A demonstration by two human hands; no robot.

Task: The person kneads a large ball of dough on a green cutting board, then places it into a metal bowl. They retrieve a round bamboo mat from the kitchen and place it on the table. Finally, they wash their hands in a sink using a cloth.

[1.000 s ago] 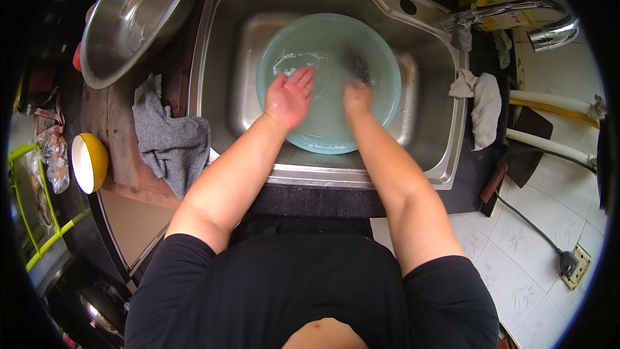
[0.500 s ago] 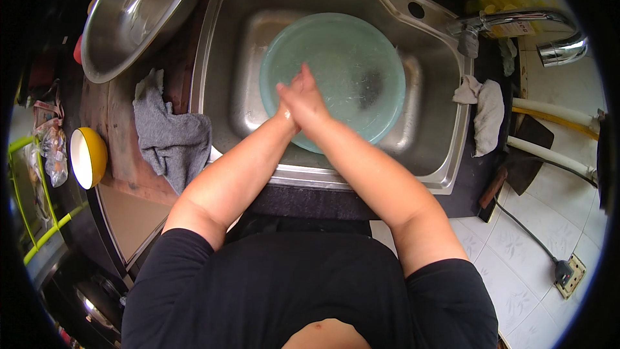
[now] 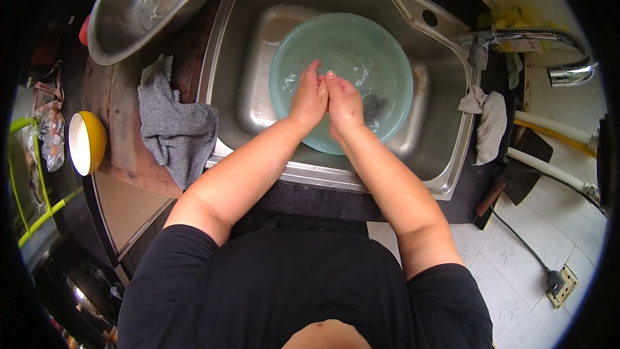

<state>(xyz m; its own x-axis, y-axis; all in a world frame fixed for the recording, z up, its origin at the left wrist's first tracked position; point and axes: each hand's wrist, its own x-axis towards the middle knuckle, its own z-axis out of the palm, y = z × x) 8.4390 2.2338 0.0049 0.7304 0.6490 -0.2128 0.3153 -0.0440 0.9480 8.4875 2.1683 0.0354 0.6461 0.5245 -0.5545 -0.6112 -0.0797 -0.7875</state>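
My left hand (image 3: 310, 98) and my right hand (image 3: 345, 100) meet over the water in a pale green round basin (image 3: 391, 52). Both look wet and hold no object that I can see. The left palm faces inward with fingers stretched away from me. Beside it, the right hand is loosely cupped, its fingertips touching the left; part of its fingers is hidden. Ripples cross the water, and a dark blurred patch (image 3: 374, 111) shows near the right hand. The basin stands inside a steel sink (image 3: 252, 32).
A grey cloth (image 3: 174, 123) lies on the wooden counter left of the sink, near a large steel bowl (image 3: 123, 32) and a yellow bowl (image 3: 97, 144). At right are a curved chrome tap (image 3: 558, 35), a pale rag (image 3: 492, 128) and a plugged-in cord (image 3: 520, 242).
My hands, earlier pressed one over the other, now sit side by side and cupped, slightly to the right. The whole view has shifted a little.
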